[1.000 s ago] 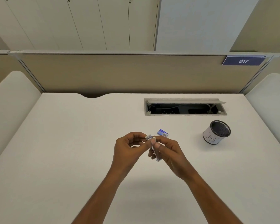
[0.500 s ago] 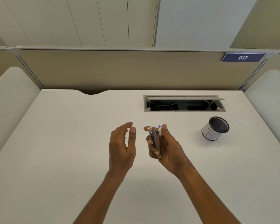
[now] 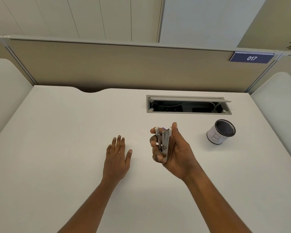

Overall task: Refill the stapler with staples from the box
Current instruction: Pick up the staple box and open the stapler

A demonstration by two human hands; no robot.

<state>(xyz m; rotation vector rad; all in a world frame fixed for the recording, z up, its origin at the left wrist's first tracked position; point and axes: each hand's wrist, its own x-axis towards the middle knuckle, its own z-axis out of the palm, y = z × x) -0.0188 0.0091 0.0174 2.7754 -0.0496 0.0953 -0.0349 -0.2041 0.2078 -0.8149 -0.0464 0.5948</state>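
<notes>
Fingers (image 3: 158,158) of your right hand (image 3: 177,155) are curling round the stapler (image 3: 165,142), gripping it from its left side while your thumb is pressing along its right edge, up to the white tip. You are holding the stapler upright above the desk (image 3: 57,148), its hinge end sitting low in your palm. Its two metal arms are parting slightly toward the top, so a narrow gap is showing between them; I cannot tell whether staples are lying in the channel. A purple-blue sliver (image 3: 164,128) is peeping out between the two white tips, and too little of it is showing to name it.

Your left hand (image 3: 117,157) is lying flat, palm down, fingers straight and thumb angling out to the right. It is holding nothing, and I cannot tell whether it is resting on the desk or hovering just over it. It is sitting to the left of the stapler, near it, touching neither it nor your right hand.

Well apart to the right of your right hand, a white pen cup (image 3: 221,132) with a dark mesh lining is standing upright on the desk. Beyond both hands, a cable tray (image 3: 188,105) with its lid propped open is sitting sunk into the desk, and a blue plate (image 3: 251,58) reading 017 is hanging on the partition (image 3: 107,68) behind.
</notes>
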